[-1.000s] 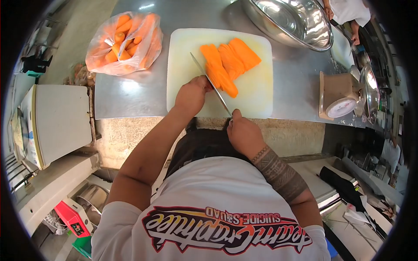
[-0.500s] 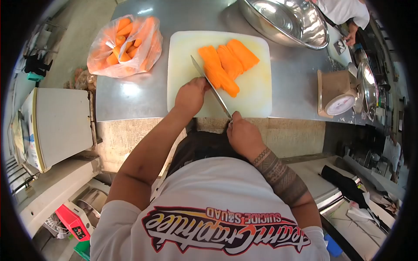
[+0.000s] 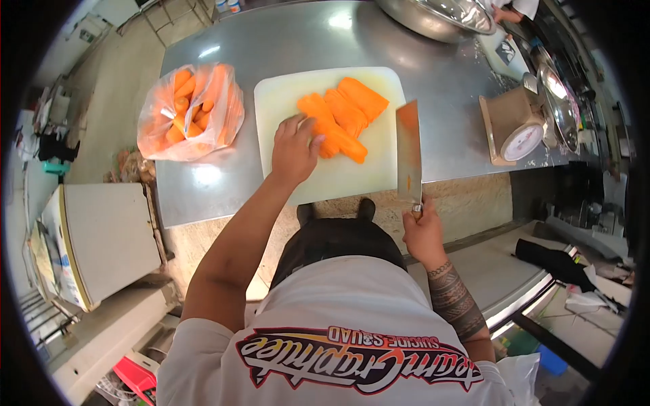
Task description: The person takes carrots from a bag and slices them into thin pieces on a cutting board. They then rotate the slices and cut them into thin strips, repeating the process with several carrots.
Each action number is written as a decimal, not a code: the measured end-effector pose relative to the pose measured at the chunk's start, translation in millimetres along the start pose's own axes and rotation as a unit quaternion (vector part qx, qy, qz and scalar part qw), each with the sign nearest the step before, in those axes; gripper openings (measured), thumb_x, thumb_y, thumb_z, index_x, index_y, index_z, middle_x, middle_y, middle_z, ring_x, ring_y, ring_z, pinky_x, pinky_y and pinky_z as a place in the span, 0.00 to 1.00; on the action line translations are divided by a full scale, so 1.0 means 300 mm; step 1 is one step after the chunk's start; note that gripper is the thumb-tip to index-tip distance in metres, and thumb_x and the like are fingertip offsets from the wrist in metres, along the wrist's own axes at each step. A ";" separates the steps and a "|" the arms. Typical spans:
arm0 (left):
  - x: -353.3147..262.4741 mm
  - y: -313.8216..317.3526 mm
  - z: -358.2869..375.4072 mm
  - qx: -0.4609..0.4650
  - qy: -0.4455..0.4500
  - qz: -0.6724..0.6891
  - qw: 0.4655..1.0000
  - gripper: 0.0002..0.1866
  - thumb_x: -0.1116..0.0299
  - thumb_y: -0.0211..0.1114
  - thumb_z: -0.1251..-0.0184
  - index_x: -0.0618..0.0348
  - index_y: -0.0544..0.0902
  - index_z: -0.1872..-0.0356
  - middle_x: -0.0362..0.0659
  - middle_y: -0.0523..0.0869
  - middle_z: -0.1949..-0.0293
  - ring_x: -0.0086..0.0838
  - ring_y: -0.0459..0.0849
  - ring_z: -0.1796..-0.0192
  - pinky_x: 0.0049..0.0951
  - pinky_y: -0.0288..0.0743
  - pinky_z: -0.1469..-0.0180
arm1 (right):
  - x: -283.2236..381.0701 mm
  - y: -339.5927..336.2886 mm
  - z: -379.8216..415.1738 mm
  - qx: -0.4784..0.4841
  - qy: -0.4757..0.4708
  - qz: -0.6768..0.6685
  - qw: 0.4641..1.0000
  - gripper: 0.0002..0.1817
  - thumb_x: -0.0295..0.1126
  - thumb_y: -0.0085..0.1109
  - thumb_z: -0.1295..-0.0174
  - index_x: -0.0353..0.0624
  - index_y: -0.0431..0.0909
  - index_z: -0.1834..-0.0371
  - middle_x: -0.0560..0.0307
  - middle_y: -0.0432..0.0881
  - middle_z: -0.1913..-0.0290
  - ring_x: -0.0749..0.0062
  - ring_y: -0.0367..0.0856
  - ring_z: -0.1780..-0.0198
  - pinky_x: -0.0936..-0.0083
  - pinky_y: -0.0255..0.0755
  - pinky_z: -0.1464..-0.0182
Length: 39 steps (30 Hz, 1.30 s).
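A white cutting board point(image 3: 332, 179) lies on the steel table point(image 3: 223, 183). On it sit several peeled carrot pieces point(image 3: 345, 111) in a loose pile. My left hand point(image 3: 292, 150) rests on the board with fingers spread, touching the near end of the carrots. My right hand point(image 3: 423, 230) grips the handle of a cleaver point(image 3: 408, 150), held flat side up over the board's right edge, clear of the carrots.
A clear plastic bag of carrots point(image 3: 186, 111) sits left of the board. A kitchen scale point(image 3: 514, 128) stands at the right, with a large steel bowl point(image 3: 440, 17) at the far edge. A white appliance point(image 3: 101, 240) is left of the table. Another person's hand point(image 3: 504, 13) shows top right.
The cleaver left the carrots and swung to the right, its blade now turned flat. My left hand slid forward onto the carrot pile. The view shifted down.
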<state>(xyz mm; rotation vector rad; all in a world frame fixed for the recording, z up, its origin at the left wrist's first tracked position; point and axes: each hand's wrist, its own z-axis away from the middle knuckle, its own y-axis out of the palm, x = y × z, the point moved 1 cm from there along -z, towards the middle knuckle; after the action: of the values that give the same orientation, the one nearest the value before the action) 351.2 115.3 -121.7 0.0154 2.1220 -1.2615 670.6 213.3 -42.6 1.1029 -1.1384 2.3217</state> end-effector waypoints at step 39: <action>0.228 0.112 -0.350 0.088 -0.039 0.103 0.990 0.30 0.55 0.56 0.13 0.68 0.75 0.24 0.62 0.78 0.26 0.58 0.75 0.25 0.51 0.67 0.21 | 0.212 0.496 -0.147 -0.028 0.054 -0.380 0.923 0.33 0.20 0.56 0.26 0.38 0.59 0.18 0.55 0.80 0.61 0.72 0.83 0.68 0.70 0.85 0.65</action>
<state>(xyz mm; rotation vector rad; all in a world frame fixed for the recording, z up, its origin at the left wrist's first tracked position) 253.0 194.7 -151.7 0.2503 1.8845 -1.2989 521.5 151.6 -88.7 1.1176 -0.5708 1.6946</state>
